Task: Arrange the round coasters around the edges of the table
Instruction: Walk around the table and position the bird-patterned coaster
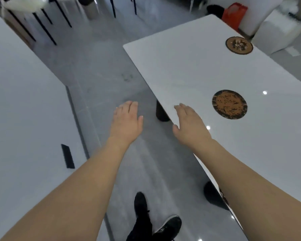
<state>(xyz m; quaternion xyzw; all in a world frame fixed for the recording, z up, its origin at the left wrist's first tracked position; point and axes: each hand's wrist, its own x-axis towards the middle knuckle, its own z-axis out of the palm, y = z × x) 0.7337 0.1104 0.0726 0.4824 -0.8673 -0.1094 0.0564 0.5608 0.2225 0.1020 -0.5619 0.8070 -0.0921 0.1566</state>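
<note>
Left hand [127, 119] and right hand [189, 124] both flat open, empty. Nearer round brown dark-rimmed coaster [229, 104] lies inboard on glossy white table [181, 66]; advise sliding it flat toward the near edge

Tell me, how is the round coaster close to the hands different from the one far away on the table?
The near coaster has an orange middle with a dark speckled rim; the far coaster has a brown face with pale marks in its centre. The near coaster lies well in from the white table's edges; the far coaster sits close to the far edge. Both are round and lie flat.
</note>
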